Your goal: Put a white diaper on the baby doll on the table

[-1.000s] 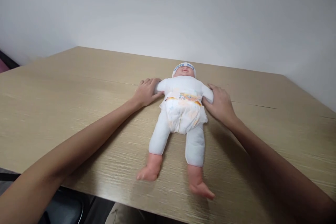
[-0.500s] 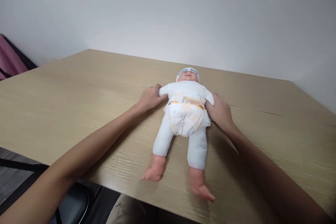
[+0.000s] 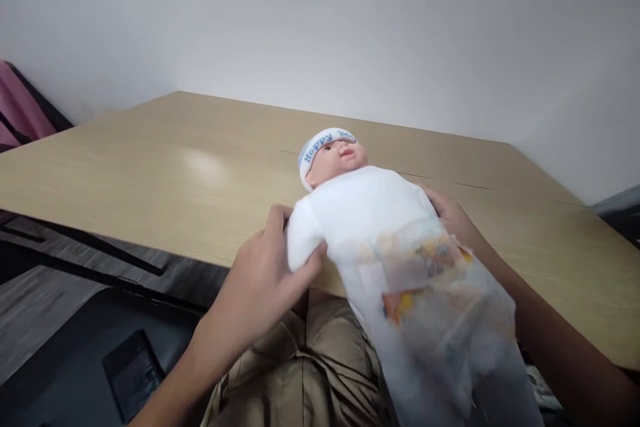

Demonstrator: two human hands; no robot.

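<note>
A baby doll (image 3: 370,227) in a white suit, a printed diaper and a white cap with blue letters is lifted off the wooden table (image 3: 150,173), tilted, head away from me. Its lower half is smeared by motion over my lap. My left hand (image 3: 260,280) grips the doll's left side under the arm, thumb on its chest. My right hand (image 3: 453,217) holds the doll's other side, mostly hidden behind the body.
My tan trousers (image 3: 300,373) show below the table's near edge. A dark phone (image 3: 133,373) lies on a black seat at lower left. A pink and black object (image 3: 20,113) stands at far left. A white wall rises behind the table.
Both hands have lifted the doll off the table and pulled it toward me. It lay flat on its back before; now it hangs tilted over the table edge and my lap.
</note>
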